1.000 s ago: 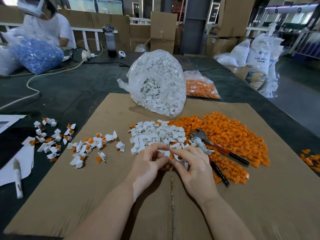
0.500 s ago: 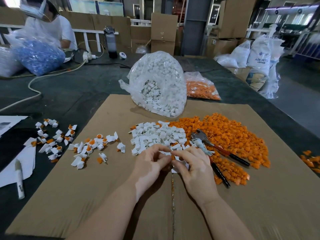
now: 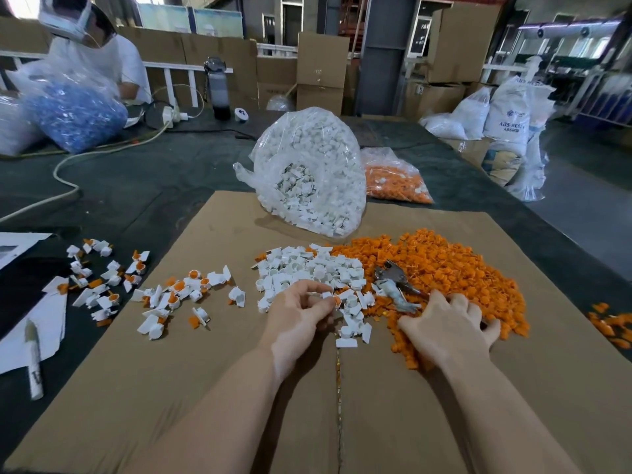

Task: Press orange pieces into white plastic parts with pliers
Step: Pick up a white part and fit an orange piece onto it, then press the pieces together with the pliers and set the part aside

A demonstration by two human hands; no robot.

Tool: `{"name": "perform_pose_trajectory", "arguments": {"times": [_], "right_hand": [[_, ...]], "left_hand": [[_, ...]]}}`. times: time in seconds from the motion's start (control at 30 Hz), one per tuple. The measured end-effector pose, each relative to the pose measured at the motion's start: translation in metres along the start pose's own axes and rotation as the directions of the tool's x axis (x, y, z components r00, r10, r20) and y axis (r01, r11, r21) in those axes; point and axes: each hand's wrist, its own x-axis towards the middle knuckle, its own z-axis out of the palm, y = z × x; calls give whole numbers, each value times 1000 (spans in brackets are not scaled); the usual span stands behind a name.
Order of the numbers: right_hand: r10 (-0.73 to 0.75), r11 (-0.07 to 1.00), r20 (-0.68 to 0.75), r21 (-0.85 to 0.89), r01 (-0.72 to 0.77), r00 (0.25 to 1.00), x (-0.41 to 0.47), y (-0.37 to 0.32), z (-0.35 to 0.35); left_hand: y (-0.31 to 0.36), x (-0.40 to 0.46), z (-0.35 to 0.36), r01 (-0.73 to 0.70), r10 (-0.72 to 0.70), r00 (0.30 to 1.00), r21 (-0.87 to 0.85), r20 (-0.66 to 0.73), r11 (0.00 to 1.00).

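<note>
My left hand [image 3: 301, 311] pinches a white plastic part with an orange piece in it [image 3: 333, 299], just in front of the loose pile of white parts [image 3: 307, 271]. My right hand [image 3: 448, 323] lies fingers-down over the handles of the pliers [image 3: 393, 285], on the heap of orange pieces [image 3: 444, 268]. The pliers' metal jaws stick out to the left of that hand. Whether the fingers are closed around the handles is hidden. Everything rests on a cardboard sheet [image 3: 239, 371].
Several assembled white-and-orange parts [image 3: 181, 292] are scattered at the left. A clear bag of white parts [image 3: 311, 172] and a bag of orange pieces [image 3: 396, 179] stand behind. A marker [image 3: 34, 364] lies on paper at far left. A person sits at back left.
My right hand left the part held between both hands and moved right onto the pliers' handles. My left hand kept the part and stayed nearly in place.
</note>
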Motion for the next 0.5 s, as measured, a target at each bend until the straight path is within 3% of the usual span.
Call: {"name": "perform_pose_trajectory", "arguments": {"times": [0.27,0.4,0.5], "right_hand": [[-188,981,-170,-80,177,967,-10,-3,-10],[-320,937,1,146,316,947,-25,-12,-21],[-430,886,145,261,384,891,-34,-20,-26]], "left_hand": [[0,4,-1,39,-42,999,-71,-29,997],[2,4,1,45,-54,997,-157,-52,987],[4,4,2,54,-71,995,-208,-76,977]]}}
